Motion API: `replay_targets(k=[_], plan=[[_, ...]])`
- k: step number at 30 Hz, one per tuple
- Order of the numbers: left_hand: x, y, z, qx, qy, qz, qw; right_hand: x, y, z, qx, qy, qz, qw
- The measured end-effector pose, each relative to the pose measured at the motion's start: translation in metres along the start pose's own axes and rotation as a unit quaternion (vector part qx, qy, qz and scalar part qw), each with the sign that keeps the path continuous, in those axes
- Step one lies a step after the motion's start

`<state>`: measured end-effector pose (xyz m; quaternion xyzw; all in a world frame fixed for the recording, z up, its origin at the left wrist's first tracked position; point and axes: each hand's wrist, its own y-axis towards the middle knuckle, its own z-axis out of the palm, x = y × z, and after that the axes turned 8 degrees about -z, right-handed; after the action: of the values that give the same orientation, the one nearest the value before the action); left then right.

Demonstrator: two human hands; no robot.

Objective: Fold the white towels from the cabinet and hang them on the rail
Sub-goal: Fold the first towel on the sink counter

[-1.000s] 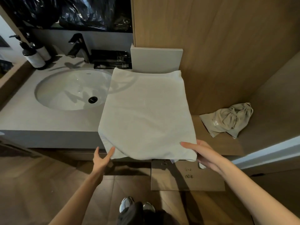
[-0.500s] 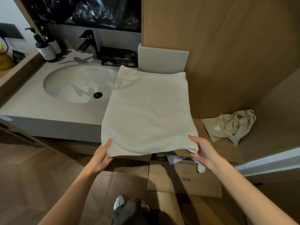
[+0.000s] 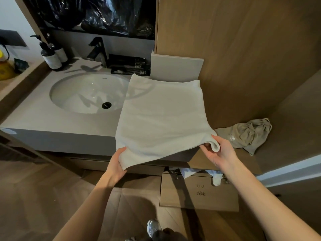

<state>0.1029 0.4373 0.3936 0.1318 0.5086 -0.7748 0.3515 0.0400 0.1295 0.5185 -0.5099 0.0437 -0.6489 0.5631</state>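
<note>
As left grip (image 3: 115, 165) and right grip (image 3: 221, 153) clamp its corners, the towel (image 3: 163, 119) has lifted.

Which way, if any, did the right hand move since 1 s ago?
Yes: right hand rose from the cardboard box toward the beige bag, lifting the towel corner.

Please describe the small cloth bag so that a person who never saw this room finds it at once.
Start from the round sink; right of its counter, a lower wooden shelf sits in a wood-panelled corner. The cloth bag lies on it, beyond the right hand. It is crumpled, grey-beige, gathered by a drawstring, unlike the smooth white towel nearby.
</note>
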Motion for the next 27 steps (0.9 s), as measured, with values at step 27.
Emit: replay_targets(k=[27], plan=[[-0.076, -0.049, -0.031, 0.032, 0.338, 0.010, 0.941, -0.063, -0.022, -0.046, -0.172, -0.351, -0.251, 0.886]])
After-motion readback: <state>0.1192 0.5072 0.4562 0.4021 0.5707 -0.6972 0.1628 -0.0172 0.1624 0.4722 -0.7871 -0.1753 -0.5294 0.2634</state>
